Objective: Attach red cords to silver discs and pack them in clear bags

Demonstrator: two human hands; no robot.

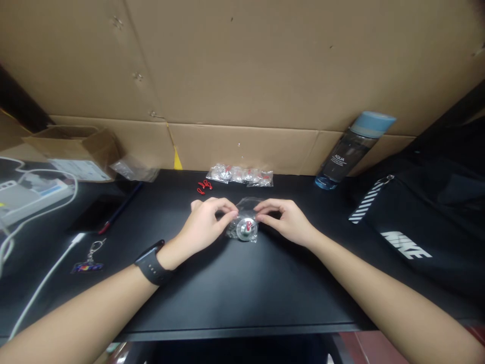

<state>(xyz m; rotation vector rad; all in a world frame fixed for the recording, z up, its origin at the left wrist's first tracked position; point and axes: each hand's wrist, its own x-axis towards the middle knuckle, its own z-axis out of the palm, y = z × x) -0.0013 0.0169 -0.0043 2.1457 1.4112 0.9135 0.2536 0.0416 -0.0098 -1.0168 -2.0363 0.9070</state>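
A small clear plastic bag lies on the black desk between my two hands. Inside it I see a round silver disc with a small red piece on its face. My left hand, with a black watch on the wrist, pinches the bag's left edge. On the opposite edge, the fingertips of my right hand pinch the plastic too. Behind the hands sits a row of several filled clear bags with red bits in them. Several loose red clips lie just left of that row.
A blue-capped bottle leans at the back right, beside a black Nike bag. On the left are an open cardboard box, a white power strip, a white cable and a keychain. Cardboard walls off the back.
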